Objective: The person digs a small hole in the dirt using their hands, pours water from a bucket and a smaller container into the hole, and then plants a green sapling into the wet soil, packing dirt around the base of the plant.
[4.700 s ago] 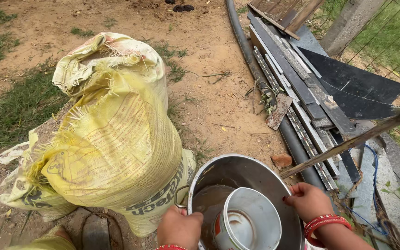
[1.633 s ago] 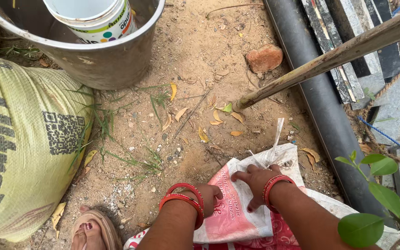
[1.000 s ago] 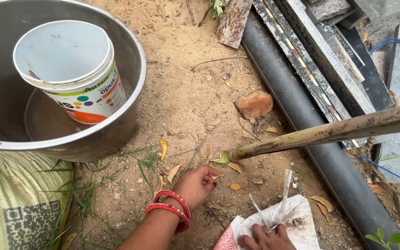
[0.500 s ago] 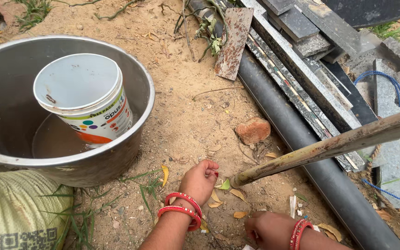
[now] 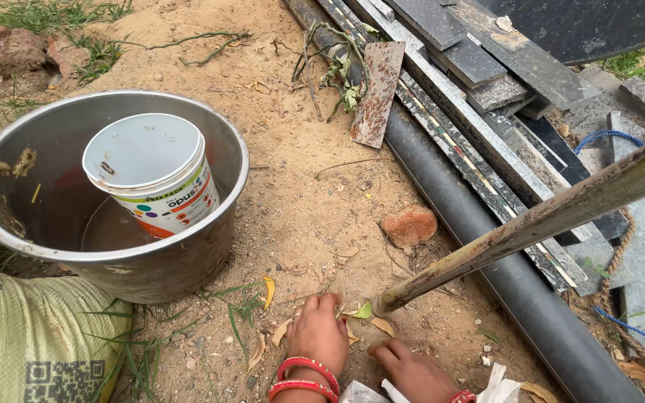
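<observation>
The left hand (image 5: 316, 334) lies palm down on the sandy ground (image 5: 315, 201), fingers loosely together and bent, fingertips touching the dirt among dry leaves (image 5: 371, 326), gripping nothing. The right hand (image 5: 410, 371) sits just beside it, fingers stretched flat toward those leaves, also gripping nothing; a white sack (image 5: 498, 384) edge pokes up by its wrist at the bottom edge. The foot of a slanting wooden pole (image 5: 531, 226) meets the ground just beyond the fingertips. Farther off stand a steel pot (image 5: 154, 261) holding a white plastic bucket (image 5: 157, 176), a yellow sack (image 5: 31, 343), a reddish stone (image 5: 409, 225) and a dark pipe (image 5: 509, 291).
</observation>
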